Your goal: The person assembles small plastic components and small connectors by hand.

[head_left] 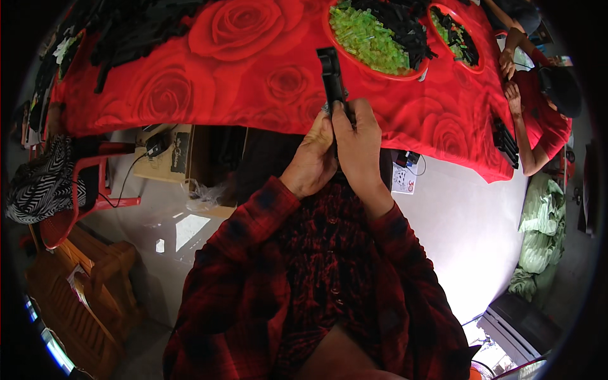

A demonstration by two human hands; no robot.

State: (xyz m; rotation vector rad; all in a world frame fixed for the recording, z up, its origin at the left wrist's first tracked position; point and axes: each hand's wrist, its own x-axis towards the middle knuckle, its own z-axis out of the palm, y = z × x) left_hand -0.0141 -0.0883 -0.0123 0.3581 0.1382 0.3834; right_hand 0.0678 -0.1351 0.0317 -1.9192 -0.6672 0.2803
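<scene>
A long, narrow black plastic piece (330,73) points away from me over the near edge of the red tablecloth. My left hand (310,159) is closed around its lower part from the left. From the other side my right hand (360,142) grips it, with thumb and fingers pressed near its middle. A small shiny bit shows by the left fingertips, too small to name. My palms hide the piece's lower end. Beyond it stands an orange basin (380,76) holding small green translucent pieces (364,41) and black parts (405,31).
Black parts (136,38) lie heaped on the rose-patterned tablecloth (253,82) at the far left. A second basin (479,60) stands far right, near a co-worker in red (551,114). Below left are a red chair (88,183), a cardboard box (164,155) and wooden furniture (95,285).
</scene>
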